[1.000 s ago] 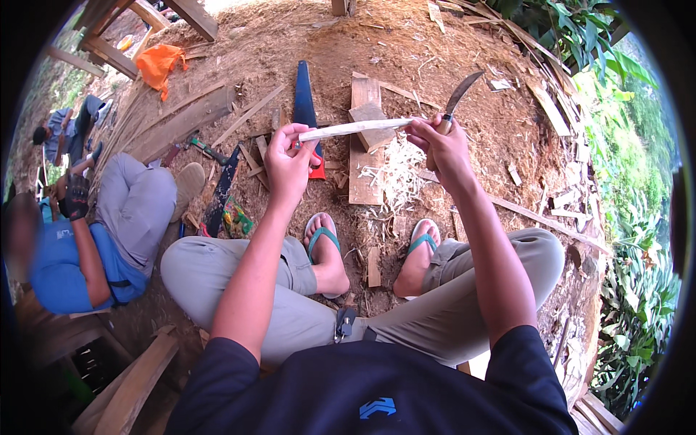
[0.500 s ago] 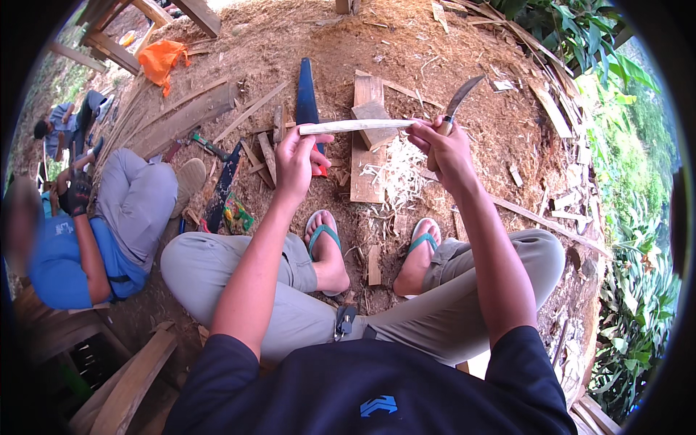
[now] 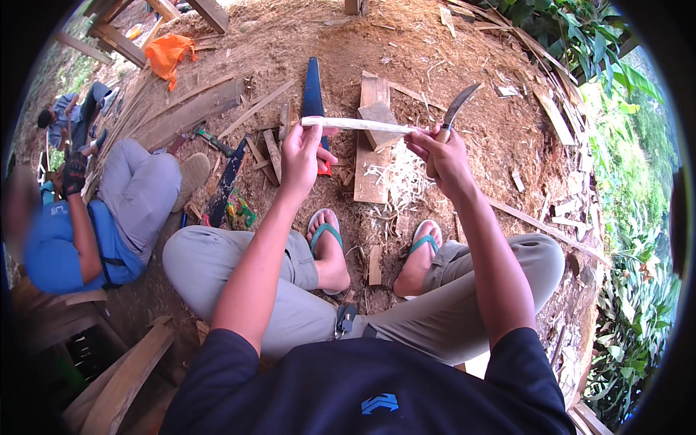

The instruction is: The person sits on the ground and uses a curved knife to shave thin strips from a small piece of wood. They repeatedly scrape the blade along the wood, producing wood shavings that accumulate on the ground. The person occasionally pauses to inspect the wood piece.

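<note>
Looks down outdoors on brown ground (image 3: 275, 43), fringed past its right edge by green plants (image 3: 631, 312). Shares the ground's left edge with a nearby co-worker in a blue shirt (image 3: 109, 239), and its far left corner with a more distant person (image 3: 69, 119). Shows next a flat board (image 3: 371, 177) lying lengthwise, probably placed as a firm base within reach. Has a blue-bladed saw (image 3: 312, 87) near the board's left edge, with its handle toward the ground's near edge, likely for easy picking up. Holds the pale wood strip (image 3: 355, 124) nearly level in the air above board and saw, by both ends, likely to bring its long face into clear view. Grasps the left end between thumb and fingers of the left grip (image 3: 301, 159); pinches the right end in the right grip (image 3: 446, 156), also clasping there the handle of a curved knife (image 3: 460, 103), with its blade turned up and outward, probably to keep the edge clear of the strip. Includes a wood block (image 3: 377, 112) set askew on the board's far half, perhaps as a rest, and curled shavings (image 3: 402, 181) heaped along the board's right edge. Counts two other people, one board, one saw, one strip, one knife, one block; too many shavings to number.
</note>
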### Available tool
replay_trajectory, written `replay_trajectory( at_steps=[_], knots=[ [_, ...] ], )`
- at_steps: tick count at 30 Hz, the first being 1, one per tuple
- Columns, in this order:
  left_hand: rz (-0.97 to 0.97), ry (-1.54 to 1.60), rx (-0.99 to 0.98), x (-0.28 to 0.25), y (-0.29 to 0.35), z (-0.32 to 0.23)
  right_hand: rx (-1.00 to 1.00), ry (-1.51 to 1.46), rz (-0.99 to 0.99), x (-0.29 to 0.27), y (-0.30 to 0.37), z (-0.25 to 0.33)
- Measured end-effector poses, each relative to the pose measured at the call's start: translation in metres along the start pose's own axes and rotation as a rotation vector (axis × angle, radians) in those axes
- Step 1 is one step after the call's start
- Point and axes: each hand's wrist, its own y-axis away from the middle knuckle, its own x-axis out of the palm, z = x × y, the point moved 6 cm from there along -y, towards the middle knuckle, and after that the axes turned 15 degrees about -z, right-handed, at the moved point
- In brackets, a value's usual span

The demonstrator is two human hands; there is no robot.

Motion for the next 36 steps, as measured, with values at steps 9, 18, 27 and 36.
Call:
replay_trajectory(
  at_steps=[9, 18, 27, 36],
  knots=[
    [0.001, -0.013, 0.012, -0.0019, -0.0022, 0.002, 0.034, -0.056, 0.01, -0.0004, -0.0024, -0.0012],
    [-0.007, -0.014, 0.018, -0.0023, -0.0023, 0.0039, 0.047, -0.069, 0.013, -0.0012, -0.0042, -0.0015],
    [-0.012, -0.023, 0.018, -0.0026, -0.0024, 0.0035, 0.041, -0.075, 0.006, -0.0008, -0.0043, -0.0012],
    [-0.011, -0.03, 0.02, -0.0018, -0.0023, 0.0038, 0.043, -0.074, 0.001, -0.0006, -0.0033, -0.0001]
  ],
)
